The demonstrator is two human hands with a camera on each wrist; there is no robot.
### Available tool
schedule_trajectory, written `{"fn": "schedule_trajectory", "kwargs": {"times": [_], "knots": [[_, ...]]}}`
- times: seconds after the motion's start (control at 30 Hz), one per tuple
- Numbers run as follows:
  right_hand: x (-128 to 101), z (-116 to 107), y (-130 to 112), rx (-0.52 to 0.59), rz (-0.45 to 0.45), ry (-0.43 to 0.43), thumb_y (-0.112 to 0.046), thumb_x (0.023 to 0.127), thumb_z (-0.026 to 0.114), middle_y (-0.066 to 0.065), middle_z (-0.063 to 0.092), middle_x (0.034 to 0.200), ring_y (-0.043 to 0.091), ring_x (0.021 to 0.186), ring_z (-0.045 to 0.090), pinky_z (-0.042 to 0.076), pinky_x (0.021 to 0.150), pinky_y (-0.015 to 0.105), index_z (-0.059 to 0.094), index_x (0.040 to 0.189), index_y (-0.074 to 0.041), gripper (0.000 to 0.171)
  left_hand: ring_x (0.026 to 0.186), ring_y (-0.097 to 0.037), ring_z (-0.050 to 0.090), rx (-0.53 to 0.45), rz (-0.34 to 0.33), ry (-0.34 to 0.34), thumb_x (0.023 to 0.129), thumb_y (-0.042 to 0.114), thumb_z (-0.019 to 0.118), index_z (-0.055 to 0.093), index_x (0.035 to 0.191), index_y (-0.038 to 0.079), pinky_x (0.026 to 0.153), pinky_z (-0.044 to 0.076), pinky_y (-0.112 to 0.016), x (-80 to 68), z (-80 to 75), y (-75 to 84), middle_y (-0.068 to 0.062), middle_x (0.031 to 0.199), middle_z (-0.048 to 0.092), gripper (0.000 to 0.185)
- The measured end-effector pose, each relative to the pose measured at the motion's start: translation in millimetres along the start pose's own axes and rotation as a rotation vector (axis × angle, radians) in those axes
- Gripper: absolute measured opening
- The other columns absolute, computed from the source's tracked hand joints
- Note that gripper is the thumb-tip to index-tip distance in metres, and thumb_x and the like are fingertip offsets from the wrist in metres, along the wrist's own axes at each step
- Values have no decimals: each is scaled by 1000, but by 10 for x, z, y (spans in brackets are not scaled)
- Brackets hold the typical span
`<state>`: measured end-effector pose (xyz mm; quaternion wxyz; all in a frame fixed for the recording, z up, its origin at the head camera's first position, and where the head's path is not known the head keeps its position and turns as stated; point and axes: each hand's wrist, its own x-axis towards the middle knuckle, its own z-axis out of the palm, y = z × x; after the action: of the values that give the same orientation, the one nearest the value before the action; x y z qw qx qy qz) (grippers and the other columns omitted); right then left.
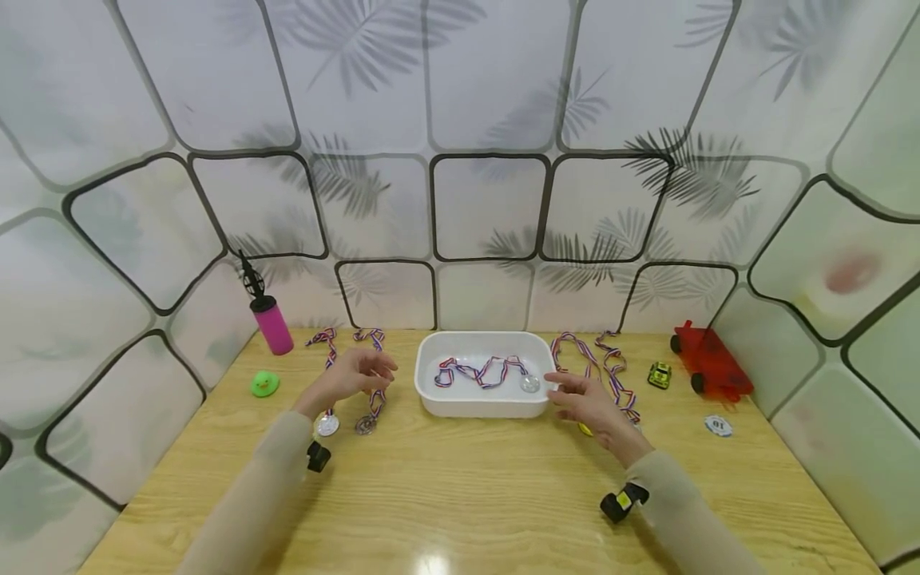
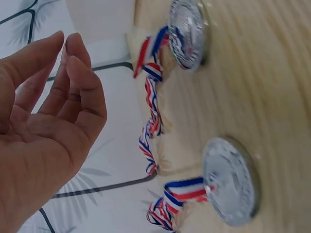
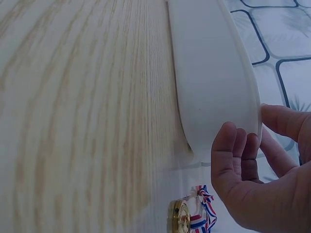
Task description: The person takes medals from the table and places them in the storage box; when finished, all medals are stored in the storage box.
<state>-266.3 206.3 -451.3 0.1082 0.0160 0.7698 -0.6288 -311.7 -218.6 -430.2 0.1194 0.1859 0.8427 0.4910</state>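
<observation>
My left hand hovers left of the white tray, fingers loosely bent and holding nothing. Below it are a silver medal and a darker medal, both on red, white and blue ribbons. The left wrist view shows both medals close up. My right hand is at the tray's right end, its relaxed fingers right at the rim. Inside the tray lies a silver medal with its ribbon stretched leftward. A gold medal is partly hidden beneath my right hand in the head view.
At the left stand a pink pump and a green rubber duck. Ribbons lie right of the tray. Farther right are a yellow toy car, a red toy vehicle and a round chip. A patterned curtain rises behind.
</observation>
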Motion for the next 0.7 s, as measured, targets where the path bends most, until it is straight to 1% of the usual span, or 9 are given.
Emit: {"fn": "schedule_trajectory", "kwargs": {"times": [0.13, 0.23, 0.3, 0.4, 0.5, 0.57, 0.7], "knots": [[-8, 1, -2, -6, 3, 3, -13, 97, 62, 2, 50, 100, 12, 86, 51, 58, 83, 35, 50, 141, -1, 47, 85, -22, 65, 23, -1, -32, 88, -2, 66, 60, 120, -10, 68, 55, -31, -57, -13, -56, -27, 106, 66, 33], [-2, -4, 6, -5, 8, 8, -12, 96, 62, 2, 50, 99, 11, 86, 52, 58, 82, 35, 51, 140, -1, 46, 85, -20, 65, 14, 9, -58, 88, -4, 65, 60, 119, -11, 67, 54, -28, -97, -29, -101, -29, 106, 66, 33], [3, -6, 12, -12, 6, 2, -13, 96, 62, 2, 50, 99, 11, 86, 52, 58, 83, 34, 51, 140, -1, 47, 84, -18, 64, 14, 14, -82, 88, -4, 65, 60, 118, -11, 66, 52, -25, -125, -50, -139, -27, 104, 66, 32], [3, -1, 12, -5, 8, 2, -14, 96, 63, 2, 51, 100, 11, 87, 53, 58, 83, 34, 51, 140, -2, 48, 81, -16, 63, 44, 18, -140, 86, -3, 67, 62, 114, -10, 65, 52, -25, -183, -96, -181, -25, 100, 68, 30], [1, 3, 7, -3, 1, -3, -13, 96, 63, 3, 50, 101, 12, 87, 52, 58, 83, 34, 50, 141, -1, 48, 79, -15, 62, 85, -2, -195, 84, -1, 70, 66, 109, -8, 66, 53, -26, -246, -137, -198, -21, 97, 69, 26], [7, 5, 11, 2, 0, -5, -13, 96, 62, 3, 50, 101, 12, 87, 51, 58, 83, 35, 50, 141, 0, 48, 78, -16, 62, 104, -1, -233, 81, -3, 71, 67, 106, -8, 66, 54, -27, -279, -154, -205, -21, 95, 69, 25], [11, 2, 11, 0, -7, -9, -12, 97, 61, 2, 49, 100, 12, 87, 51, 58, 83, 36, 48, 142, 1, 49, 77, -16, 62, 118, 24, -301, 78, -7, 72, 68, 101, -9, 67, 54, -24, -299, -167, -234, -24, 94, 69, 23]]}}
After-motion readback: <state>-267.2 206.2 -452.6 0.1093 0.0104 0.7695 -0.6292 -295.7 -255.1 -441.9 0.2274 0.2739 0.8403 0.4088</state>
